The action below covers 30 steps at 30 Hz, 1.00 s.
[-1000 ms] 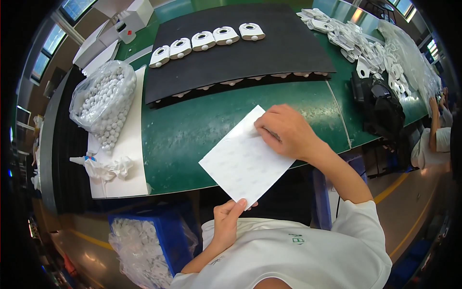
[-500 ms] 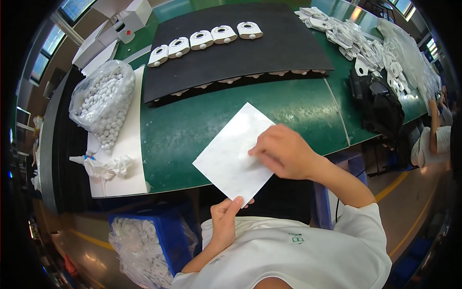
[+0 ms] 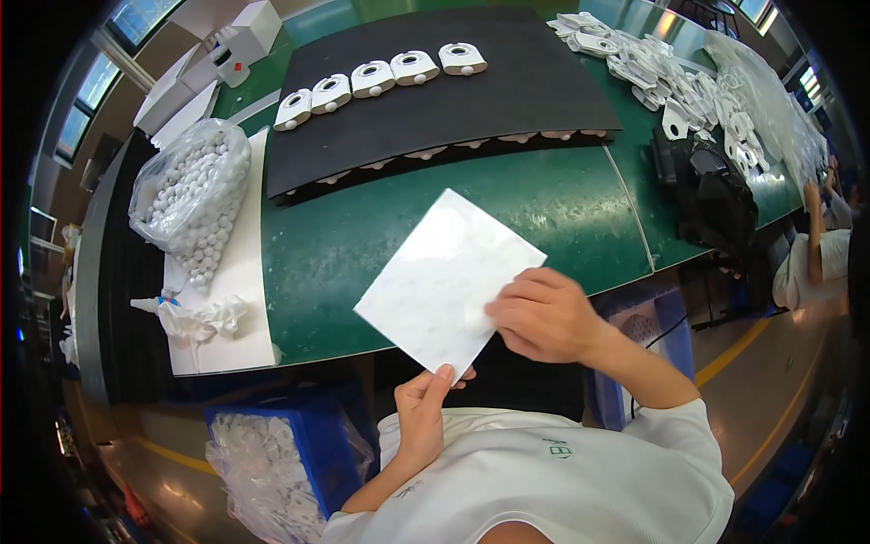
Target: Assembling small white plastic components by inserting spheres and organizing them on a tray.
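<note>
A white, glossy square sheet (image 3: 439,272) is tilted so that one corner points toward me, over the near edge of the green table. My left hand (image 3: 421,412) pinches that near corner between thumb and fingers. Over the sheet's right side is my right hand (image 3: 548,317), its fingers curled together at the surface. A small whitish patch shows by its fingertips, but I cannot make out whether the hand holds it.
White ring-holed parts with round knobs (image 3: 372,79) stand in a row on a black foam board (image 3: 453,109). Left: a bag of white balls (image 3: 199,181), crumpled tissue (image 3: 217,315) and a glue bottle (image 3: 145,304). Right: piled white parts (image 3: 666,77) and a black bag (image 3: 711,195). Blue crates (image 3: 313,453) sit below.
My right hand has moved down and slightly right across the sheet, uncovering its right corner. The sheet has shifted slightly left; my left hand still pinches its near corner.
</note>
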Motion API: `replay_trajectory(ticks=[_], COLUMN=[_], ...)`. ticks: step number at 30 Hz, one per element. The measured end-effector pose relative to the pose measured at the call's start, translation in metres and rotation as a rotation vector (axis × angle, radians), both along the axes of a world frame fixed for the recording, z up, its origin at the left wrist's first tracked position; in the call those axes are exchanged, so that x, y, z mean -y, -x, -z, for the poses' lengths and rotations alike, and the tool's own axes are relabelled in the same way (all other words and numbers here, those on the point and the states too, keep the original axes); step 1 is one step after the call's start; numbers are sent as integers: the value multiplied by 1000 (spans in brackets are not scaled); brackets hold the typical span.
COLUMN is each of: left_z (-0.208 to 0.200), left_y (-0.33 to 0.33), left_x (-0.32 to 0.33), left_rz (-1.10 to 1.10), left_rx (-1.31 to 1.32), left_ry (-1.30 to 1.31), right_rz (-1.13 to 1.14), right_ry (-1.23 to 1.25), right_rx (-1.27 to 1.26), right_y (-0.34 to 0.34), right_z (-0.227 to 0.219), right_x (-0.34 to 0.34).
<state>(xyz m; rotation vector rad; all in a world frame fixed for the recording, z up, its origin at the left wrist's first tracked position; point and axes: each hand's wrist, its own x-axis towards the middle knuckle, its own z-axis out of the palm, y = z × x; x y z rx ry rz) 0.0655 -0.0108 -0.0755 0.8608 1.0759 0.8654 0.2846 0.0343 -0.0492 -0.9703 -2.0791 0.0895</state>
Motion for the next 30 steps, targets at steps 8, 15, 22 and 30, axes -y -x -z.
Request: replay_trajectory(ticks=[8, 15, 22, 30], left_z=[1, -1, -2, -3], left_y=[1, 1, 2, 3], left_x=[3, 1, 0, -2], left_rz=[-5, -5, -8, 13], left_rx=[-8, -16, -12, -34], left_ry=[-22, -42, -36, -13], right_rz=[307, 252, 353, 103], right_ry=[648, 94, 531, 13], right_rx=[-1377, -78, -1381, -154], right_y=[-18, -17, -35, -4], right_z=[-23, 0, -19, 1], right_x=[-20, 0, -33, -14])
